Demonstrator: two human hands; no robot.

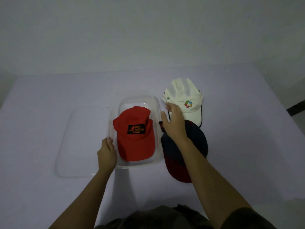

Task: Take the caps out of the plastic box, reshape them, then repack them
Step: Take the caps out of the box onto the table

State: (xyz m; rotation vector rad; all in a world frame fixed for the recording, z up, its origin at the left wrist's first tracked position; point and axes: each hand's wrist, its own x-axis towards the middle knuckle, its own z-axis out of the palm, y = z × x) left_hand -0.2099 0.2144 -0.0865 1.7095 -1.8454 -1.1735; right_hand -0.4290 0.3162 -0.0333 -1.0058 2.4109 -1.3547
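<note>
The red cotton cap with the black patch [134,133] sits in the clear plastic box [157,129], brim toward 6 o'clock. The right hand [174,123] hovers spread and empty just at its 3 o'clock (nearer the dark navy-and-red cap [186,151] than the white cap [184,100]). The left hand [107,152] grips the box's left rim, beside the clear lid [82,142].
</note>
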